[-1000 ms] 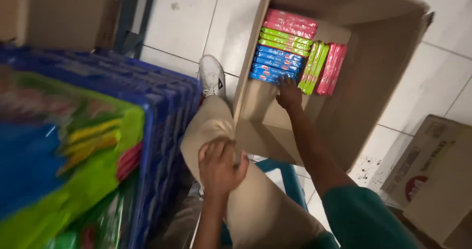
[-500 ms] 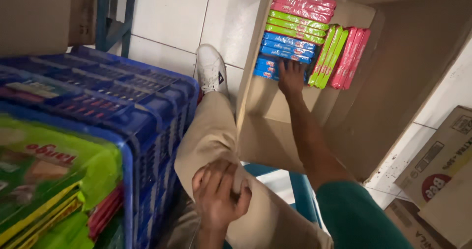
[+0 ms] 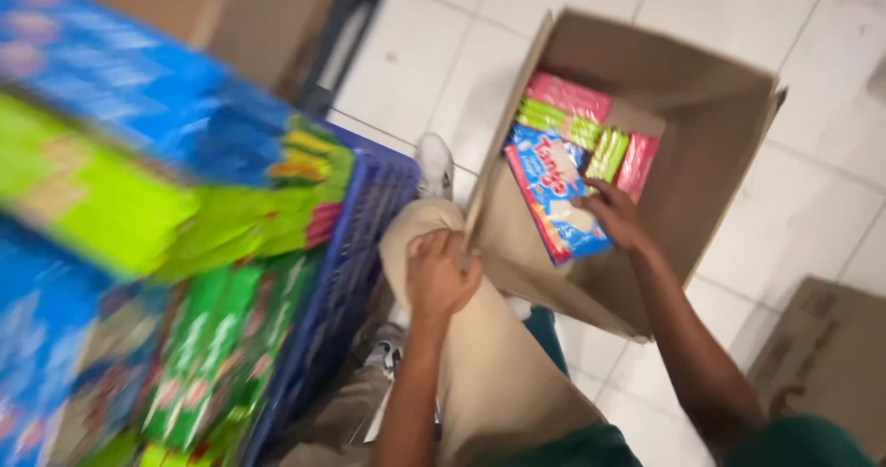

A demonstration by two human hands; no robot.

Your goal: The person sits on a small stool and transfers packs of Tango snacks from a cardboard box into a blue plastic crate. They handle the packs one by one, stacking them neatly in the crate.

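Note:
An open cardboard box (image 3: pixel 722 144) stands on the tiled floor in front of me. Inside it lie pink packs (image 3: pixel 568 96) and green packs (image 3: pixel 543 116) stacked flat, with green packs (image 3: pixel 606 153) and pink packs (image 3: pixel 637 165) on edge beside them. My right hand (image 3: pixel 616 213) reaches into the box and grips a bundle of blue packs (image 3: pixel 552 193), tilted up so its printed face shows. My left hand (image 3: pixel 441 273) is cupped over my raised knee in beige trousers, beside the box's near wall. The view is blurred.
At my left stands a blue plastic crate (image 3: pixel 365 222) filled with green, blue and red packs (image 3: pixel 212 356). My white shoe (image 3: pixel 434 164) is between crate and box. Another cardboard box (image 3: pixel 831 347) sits at the right, and a blue stool (image 3: pixel 550 327) is under my leg.
My right hand has closed on the blue packs and tipped them up out of their flat stack. The camera swung left and back, blurring the crate. My left hand stays on the knee.

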